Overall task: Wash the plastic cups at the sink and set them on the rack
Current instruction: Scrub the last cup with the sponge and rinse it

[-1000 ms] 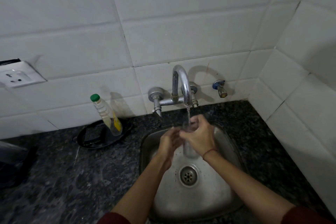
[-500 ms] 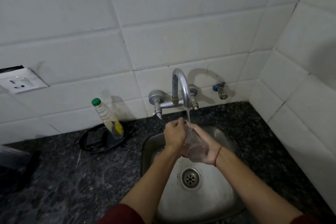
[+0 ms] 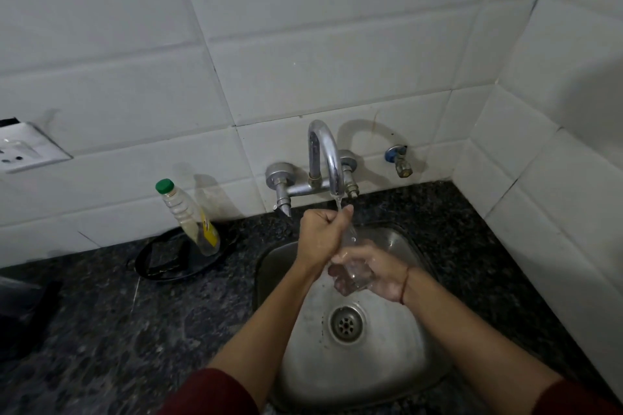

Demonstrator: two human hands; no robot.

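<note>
Over the sink [image 3: 269, 266], one clear plastic cup [image 3: 352, 271] sits tilted in the right hand [image 3: 377, 274], fingers wrapped round it from below. Left hand [image 3: 318, 236] is bunched up against the cup's top end, under the tap [image 3: 325, 152] stream; can't tell if it's gripping. One green-capped bottle [image 3: 188, 216] on the bench [image 3: 135, 330].

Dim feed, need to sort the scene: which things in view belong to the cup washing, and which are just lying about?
In the job: clear plastic cup, right hand, left hand, running tap, sink.
Lying about: green-capped bottle, black dish, wall socket, blue valve.
</note>
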